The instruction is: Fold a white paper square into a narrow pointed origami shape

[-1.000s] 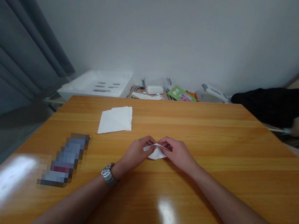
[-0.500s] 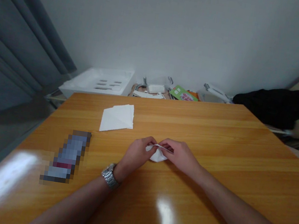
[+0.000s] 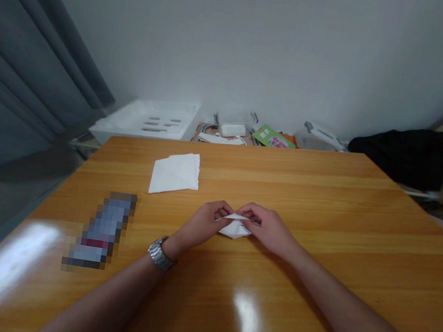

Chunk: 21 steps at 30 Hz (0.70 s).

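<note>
A small piece of folded white paper (image 3: 236, 229) is held between my two hands, just above the wooden table (image 3: 322, 214). My left hand (image 3: 203, 223) pinches its left side between thumb and fingers; a silver watch (image 3: 162, 253) is on that wrist. My right hand (image 3: 270, 230) grips the right side in the same way, with the fingertips partly hidden behind the paper. Between the thumbs, the upper edge of the paper stands as a raised flap. Farther back to the left, several white sheets (image 3: 175, 173) lie stacked on the table.
A blurred-out phone-like object (image 3: 104, 229) lies at the left of the table. Beyond the far edge are a white foam tray (image 3: 149, 116), a green booklet (image 3: 271, 136), a clear container (image 3: 321, 139) and a dark cloth (image 3: 408, 155). A grey curtain (image 3: 34, 49) hangs on the left.
My thumbs have moved apart along the paper, the right one shifting rightward. More of the paper's front face and its upper flap show between them.
</note>
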{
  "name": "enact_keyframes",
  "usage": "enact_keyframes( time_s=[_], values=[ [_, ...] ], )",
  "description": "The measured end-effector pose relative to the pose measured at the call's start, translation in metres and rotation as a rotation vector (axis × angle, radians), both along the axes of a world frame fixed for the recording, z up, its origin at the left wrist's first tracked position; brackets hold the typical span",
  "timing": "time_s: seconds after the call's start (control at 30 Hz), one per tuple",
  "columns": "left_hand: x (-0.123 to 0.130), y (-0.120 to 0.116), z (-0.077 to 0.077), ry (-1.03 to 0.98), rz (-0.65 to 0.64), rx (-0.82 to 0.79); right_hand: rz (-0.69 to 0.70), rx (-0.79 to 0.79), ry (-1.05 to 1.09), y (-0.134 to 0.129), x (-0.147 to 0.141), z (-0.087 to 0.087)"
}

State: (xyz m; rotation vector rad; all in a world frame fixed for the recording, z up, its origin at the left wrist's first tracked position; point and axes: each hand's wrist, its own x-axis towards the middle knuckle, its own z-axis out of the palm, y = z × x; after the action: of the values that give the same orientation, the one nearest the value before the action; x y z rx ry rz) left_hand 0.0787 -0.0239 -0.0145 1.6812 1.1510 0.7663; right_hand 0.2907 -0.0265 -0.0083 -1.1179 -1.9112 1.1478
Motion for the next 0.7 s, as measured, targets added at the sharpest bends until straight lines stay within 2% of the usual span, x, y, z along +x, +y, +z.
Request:
enact_keyframes(
  time_s=[0.1,0.3,0.5,0.7],
  values=[
    [-0.001,0.000,-0.001,-0.059,-0.015,-0.031,0.006,0.011,0.028,0.000,0.001,0.000],
    [0.002,-0.003,0.000,-0.107,0.034,0.014,-0.045,0.035,0.037,0.001,0.001,-0.004],
    [0.003,-0.007,0.000,0.014,0.086,0.106,-0.045,-0.015,0.081,-0.004,0.001,-0.005],
    [0.006,-0.011,0.004,-0.005,0.090,0.115,-0.054,-0.073,0.147,-0.004,0.000,-0.004]
  ],
)
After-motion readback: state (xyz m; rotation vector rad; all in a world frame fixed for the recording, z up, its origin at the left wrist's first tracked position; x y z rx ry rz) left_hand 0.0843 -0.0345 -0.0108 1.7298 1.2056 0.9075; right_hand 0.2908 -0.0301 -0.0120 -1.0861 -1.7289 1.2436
